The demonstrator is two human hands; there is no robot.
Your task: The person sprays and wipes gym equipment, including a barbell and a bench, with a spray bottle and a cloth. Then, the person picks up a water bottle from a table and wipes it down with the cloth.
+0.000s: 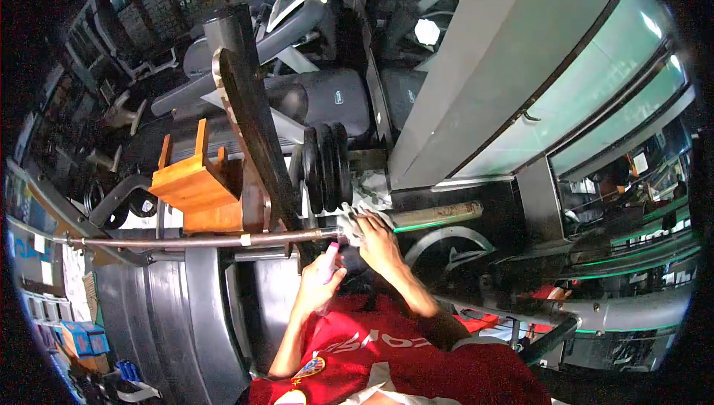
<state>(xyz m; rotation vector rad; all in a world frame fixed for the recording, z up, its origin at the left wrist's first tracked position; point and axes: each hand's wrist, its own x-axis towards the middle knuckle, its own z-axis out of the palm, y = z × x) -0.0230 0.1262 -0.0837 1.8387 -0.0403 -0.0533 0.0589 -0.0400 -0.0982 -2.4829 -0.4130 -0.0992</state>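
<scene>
A barbell [186,241] lies level across the view, its thick sleeve [439,217] reaching out to the right. My right hand [377,240] presses a crumpled white cloth [346,226] onto the bar where the shaft meets the sleeve. Just below the bar, my left hand [320,280] is closed around a slim pink object [332,252]; its kind cannot be made out because the fingers cover most of it. Behind the cloth stand several black weight plates [326,167] on edge. A dark upright post [253,130] rises behind the bar, left of the plates.
An orange wooden stool [195,182] sits behind the bar on the left. Beyond it is a treadmill [297,3]. A black padded bench [156,316] lies at the lower left. On the right are a grey pillar [468,70] and a mirror or glass panel [580,78].
</scene>
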